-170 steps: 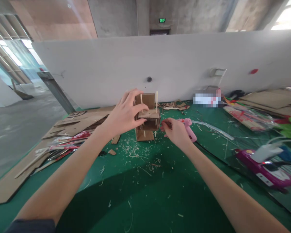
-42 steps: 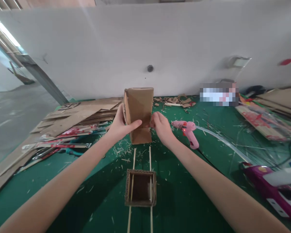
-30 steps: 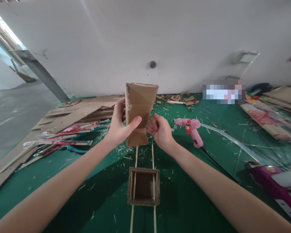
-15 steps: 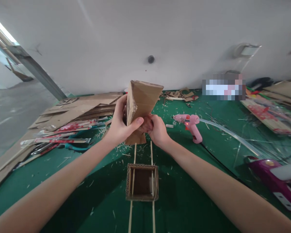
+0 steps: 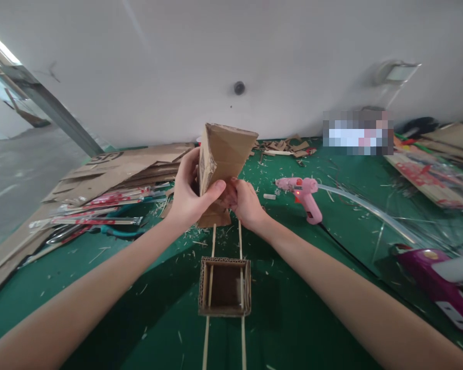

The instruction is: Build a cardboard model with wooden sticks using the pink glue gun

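Observation:
A folded cardboard piece [image 5: 231, 146], like a tall open box, stands tilted above the green table. My left hand [image 5: 195, 192] is closed round its left side, thumb across the front. My right hand [image 5: 246, 203] is curled against its lower inside, with fingertips partly hidden; whether they pinch the cardboard or something small I cannot make out. Nearer to me lies a small open cardboard box [image 5: 224, 287] with two thin wooden sticks [image 5: 206, 341] running through it. To the right a pink glue gun [image 5: 303, 194] rests on the table, its small light red and a clear glue stick in its back.
Flat cardboard sheets [image 5: 135, 162] and packaged tools [image 5: 96, 213] lie at left. Cardboard scraps [image 5: 289, 146] sit along the wall. A purple power strip [image 5: 434, 280] and the glue gun's black cord [image 5: 347, 252] are at right. Wood shavings litter the green tabletop [image 5: 154, 318].
The box with sticks, upright between my hands at first, now lies nearer me. The folded cardboard is now in my left hand and has turned and tilted; my right hand has moved in against it.

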Available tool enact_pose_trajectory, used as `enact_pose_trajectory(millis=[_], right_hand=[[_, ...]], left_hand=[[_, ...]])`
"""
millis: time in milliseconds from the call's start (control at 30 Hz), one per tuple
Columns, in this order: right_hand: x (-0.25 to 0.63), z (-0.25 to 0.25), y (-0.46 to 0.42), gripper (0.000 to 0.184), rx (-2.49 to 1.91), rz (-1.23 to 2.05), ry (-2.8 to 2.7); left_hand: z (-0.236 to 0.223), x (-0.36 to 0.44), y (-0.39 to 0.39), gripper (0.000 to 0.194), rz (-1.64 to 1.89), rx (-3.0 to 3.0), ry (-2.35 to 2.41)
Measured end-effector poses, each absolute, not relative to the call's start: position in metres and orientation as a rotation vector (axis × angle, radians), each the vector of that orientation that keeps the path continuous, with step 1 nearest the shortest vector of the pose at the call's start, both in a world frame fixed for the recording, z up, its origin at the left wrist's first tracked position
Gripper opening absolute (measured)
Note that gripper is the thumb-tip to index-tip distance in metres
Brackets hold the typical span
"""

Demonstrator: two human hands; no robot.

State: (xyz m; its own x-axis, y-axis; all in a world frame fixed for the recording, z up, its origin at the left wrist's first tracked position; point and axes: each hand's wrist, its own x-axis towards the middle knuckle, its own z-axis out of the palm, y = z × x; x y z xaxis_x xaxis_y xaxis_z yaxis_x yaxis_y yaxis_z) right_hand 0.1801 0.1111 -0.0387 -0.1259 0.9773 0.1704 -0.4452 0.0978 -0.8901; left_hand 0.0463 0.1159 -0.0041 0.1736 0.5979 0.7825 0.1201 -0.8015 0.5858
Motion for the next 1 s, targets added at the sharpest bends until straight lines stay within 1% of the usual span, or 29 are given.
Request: enact_pose_trajectory(millis=[167, 333, 400, 467, 500, 600, 633, 700, 833, 1000], right_hand=[[0.181, -0.043, 0.111, 0.042, -0.743, 1.306, -1.144], [0.182, -0.046, 0.101, 0.056, -0.887, 1.094, -1.253], [0.185, -0.043, 0.098, 0.058, -0.948, 1.057, -1.348], [0.192, -0.035, 0.099, 0.054, -0.978, 1.006, -1.521], [0.197, -0.03, 0.1, 0.048, -0.987, 0.951, -1.639], [0.213, -0.006, 0.101, 0.016, -1.066, 0.679, -2.039], [0.218, 0.004, 0.099, 0.011, -1.124, 0.626, -2.142], [0.225, 0.025, 0.094, 0.015, -1.262, 0.549, -2.3], [0.23, 0.054, 0.08, 0.016, -1.46, 0.427, -2.604], [0.227, 0.048, 0.074, 0.028, -1.459, 0.223, -2.598]], left_hand=[[-0.006, 0.048, 0.117, 0.062, 1.703, 2.02, 0.705], [-0.005, 0.049, 0.113, 0.062, 1.712, 2.0, 0.755], [-0.005, 0.048, 0.113, 0.061, 1.71, 1.994, 0.765], [-0.006, 0.047, 0.114, 0.06, 1.715, 1.981, 0.77], [-0.007, 0.047, 0.116, 0.059, 1.72, 1.972, 0.768], [-0.011, 0.045, 0.122, 0.061, 1.733, 1.949, 0.751], [-0.012, 0.045, 0.124, 0.062, 1.735, 1.953, 0.74], [-0.012, 0.047, 0.125, 0.063, 1.731, 1.975, 0.712], [0.0, 0.053, 0.119, 0.066, 1.706, 2.032, 0.657], [0.016, 0.065, 0.116, 0.075, 1.627, 2.173, 0.547]])
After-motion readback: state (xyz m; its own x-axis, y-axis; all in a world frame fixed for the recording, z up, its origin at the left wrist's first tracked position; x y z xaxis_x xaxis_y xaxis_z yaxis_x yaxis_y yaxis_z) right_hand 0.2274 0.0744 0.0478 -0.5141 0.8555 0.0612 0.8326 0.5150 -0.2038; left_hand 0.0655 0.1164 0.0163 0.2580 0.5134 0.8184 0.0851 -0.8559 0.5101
